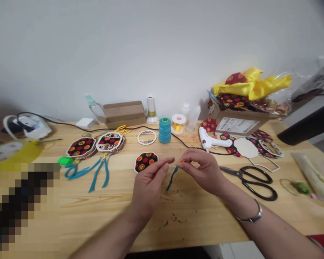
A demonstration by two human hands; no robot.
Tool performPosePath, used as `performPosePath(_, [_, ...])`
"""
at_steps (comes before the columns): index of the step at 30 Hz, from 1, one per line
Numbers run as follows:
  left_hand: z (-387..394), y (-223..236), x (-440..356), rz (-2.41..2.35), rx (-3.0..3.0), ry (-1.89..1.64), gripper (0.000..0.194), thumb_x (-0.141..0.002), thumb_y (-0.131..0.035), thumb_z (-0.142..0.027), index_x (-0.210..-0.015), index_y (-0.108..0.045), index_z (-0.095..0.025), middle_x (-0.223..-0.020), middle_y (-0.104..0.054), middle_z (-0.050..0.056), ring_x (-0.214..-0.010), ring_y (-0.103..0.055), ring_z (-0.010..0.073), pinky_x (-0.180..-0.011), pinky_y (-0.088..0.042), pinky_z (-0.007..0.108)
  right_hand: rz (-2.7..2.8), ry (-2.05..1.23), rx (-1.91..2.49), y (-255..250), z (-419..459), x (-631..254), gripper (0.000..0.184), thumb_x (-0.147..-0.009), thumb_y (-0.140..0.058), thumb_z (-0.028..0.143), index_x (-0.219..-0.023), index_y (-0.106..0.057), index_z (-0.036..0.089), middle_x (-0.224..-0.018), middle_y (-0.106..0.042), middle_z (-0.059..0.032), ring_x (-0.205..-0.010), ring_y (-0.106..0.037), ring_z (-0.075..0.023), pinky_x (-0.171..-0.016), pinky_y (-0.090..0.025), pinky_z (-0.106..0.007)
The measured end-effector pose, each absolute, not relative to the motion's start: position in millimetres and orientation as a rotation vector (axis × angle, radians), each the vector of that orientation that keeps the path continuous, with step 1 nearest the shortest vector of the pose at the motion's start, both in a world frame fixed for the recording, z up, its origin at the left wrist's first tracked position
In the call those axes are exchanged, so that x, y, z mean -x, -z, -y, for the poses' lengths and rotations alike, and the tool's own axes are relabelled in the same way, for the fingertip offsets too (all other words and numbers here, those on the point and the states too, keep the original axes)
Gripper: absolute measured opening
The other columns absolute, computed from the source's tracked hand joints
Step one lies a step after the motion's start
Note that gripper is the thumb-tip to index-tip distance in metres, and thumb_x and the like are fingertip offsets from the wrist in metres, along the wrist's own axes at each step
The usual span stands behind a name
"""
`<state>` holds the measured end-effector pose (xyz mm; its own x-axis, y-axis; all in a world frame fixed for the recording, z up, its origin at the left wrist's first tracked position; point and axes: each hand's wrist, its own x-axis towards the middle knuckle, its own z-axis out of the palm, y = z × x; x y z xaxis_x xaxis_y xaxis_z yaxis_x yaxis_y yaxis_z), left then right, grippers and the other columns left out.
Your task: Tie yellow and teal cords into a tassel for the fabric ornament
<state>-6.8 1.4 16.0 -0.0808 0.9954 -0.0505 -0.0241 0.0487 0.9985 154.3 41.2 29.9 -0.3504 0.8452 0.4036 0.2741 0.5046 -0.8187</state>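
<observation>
My left hand (pixel 150 180) and my right hand (pixel 203 169) meet above the middle of the wooden table (pixel 97 208), both with fingers pinched. Between them hangs a thin blue cord (pixel 172 178) with a bit of yellow thread at its top, held in my right fingertips. What my left fingertips pinch is too small to see. Just behind my left hand lies a round piece covered in dark patterned fabric (pixel 145 160). A silver bracelet sits on my right wrist.
Black scissors (pixel 252 178) lie right of my hands. A white glue gun (pixel 212 141), a teal thread spool (pixel 164 130) and a gold wire spool (pixel 178 123) stand behind. Finished ornaments with blue tassels (pixel 97 144) lie left. A cardboard box with fabric (pixel 243 108) sits back right.
</observation>
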Motion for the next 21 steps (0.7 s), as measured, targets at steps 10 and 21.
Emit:
performPosePath(10, [-2.3,-19.7,5.1,-1.197,-1.049,-1.067,0.018,-0.073,-0.065,-0.027,-0.087,-0.072,-0.020,-0.065,-0.064,-0.001,-0.059,-0.050,0.0089,-0.057,-0.038,0.020,1.896,-0.809,0.922,-28.1,-42.3,-153.8,0.013,-0.079,-0.060,0.022,-0.069,-0.066,0.017,-0.065,-0.058,-0.0019,-0.061,-0.053,-0.0109,-0.058,-0.042,-0.024])
performPosePath(21, [-3.2,-13.8,3.9,-1.101,-1.012,-1.006,0.022,-0.076,-0.061,-0.033,-0.085,-0.069,-0.014,-0.055,-0.048,-0.004,-0.048,-0.035,0.0060,-0.046,-0.025,0.020,1.888,-0.816,0.962,-27.5,-41.8,-153.5,0.014,-0.078,-0.059,0.022,-0.065,-0.063,0.017,-0.064,-0.058,-0.0010,-0.060,-0.053,-0.0108,-0.057,-0.041,-0.024])
